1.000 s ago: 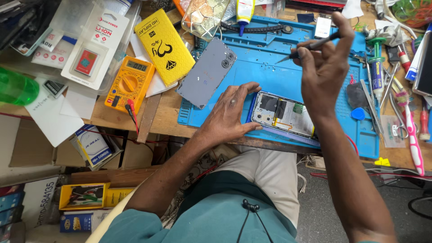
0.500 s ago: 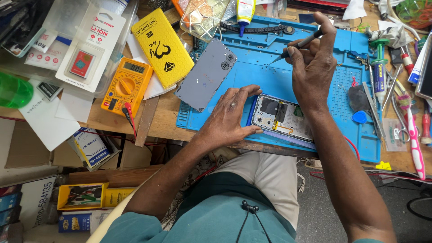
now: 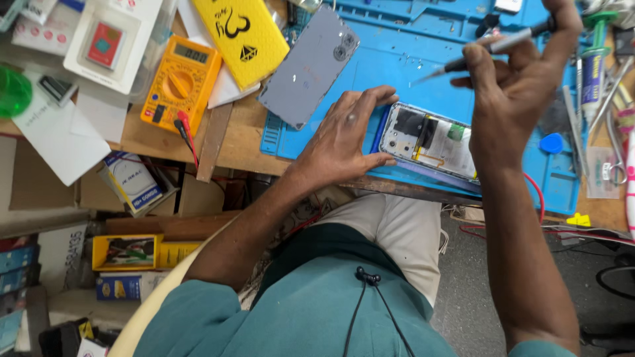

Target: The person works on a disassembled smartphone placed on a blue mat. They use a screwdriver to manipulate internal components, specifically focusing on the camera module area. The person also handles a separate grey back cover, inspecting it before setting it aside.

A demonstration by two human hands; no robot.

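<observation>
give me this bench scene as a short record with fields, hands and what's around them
left hand: left hand lies flat on the blue mat, fingers against the end of the opened phone
right hand: right hand raised above the phone, holding a thin screwdriver, tip pointing left
phone state: back removed, insides showing
back cover: grey back cover lies on the mat's left edge
left of mat: yellow multimeter with red and black leads, yellow phone case
right of mat: assorted hand tools, blue pick
</observation>
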